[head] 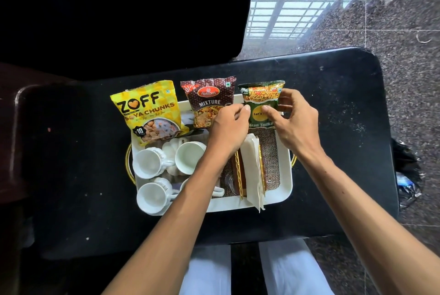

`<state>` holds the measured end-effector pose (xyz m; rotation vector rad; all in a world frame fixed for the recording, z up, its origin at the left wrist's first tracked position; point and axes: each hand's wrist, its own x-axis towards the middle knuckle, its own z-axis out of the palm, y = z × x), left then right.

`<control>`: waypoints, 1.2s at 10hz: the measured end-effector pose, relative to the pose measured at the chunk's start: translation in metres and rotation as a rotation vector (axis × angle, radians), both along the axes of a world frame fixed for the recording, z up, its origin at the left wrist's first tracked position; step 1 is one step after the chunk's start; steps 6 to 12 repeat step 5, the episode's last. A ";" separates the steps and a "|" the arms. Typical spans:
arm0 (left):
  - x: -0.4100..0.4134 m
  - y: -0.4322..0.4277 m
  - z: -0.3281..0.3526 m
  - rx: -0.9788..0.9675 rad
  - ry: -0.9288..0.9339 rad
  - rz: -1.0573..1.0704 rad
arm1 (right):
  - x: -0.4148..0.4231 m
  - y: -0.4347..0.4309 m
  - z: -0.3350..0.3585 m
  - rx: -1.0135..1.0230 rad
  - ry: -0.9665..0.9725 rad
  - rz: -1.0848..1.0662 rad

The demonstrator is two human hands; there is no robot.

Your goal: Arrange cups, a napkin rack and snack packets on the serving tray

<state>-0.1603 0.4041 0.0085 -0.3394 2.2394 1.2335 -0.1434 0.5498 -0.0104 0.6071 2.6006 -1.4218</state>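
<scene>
Three snack packets, yellow (148, 113), brown (209, 101) and green (261, 99), are glossy printed plastic film, crinkled at the seams. Cups (152, 162) look like smooth glazed white ceramic; the tray (284, 190) is smooth matt white with shiny gold metal handles, lined with coarse woven burlap (270, 159). Napkins (252, 171) are soft matt paper in a gold metal rack (239, 175); table (333, 128) matt black, floor (392, 20) polished speckled stone.

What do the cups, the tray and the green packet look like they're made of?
Cups: probably glazed ceramic, white and smooth with moulded handles.
Tray: likely plastic or enamelled metal, matte white with rounded walls and gold side handles; a coarse burlap-like mat lines it.
Green packet, pinched by both hands: glossy printed plastic film with crimped edges.
</scene>
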 end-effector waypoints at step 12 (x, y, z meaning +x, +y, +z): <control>0.018 -0.015 0.029 0.033 0.139 0.059 | 0.019 0.003 0.017 0.233 0.092 0.175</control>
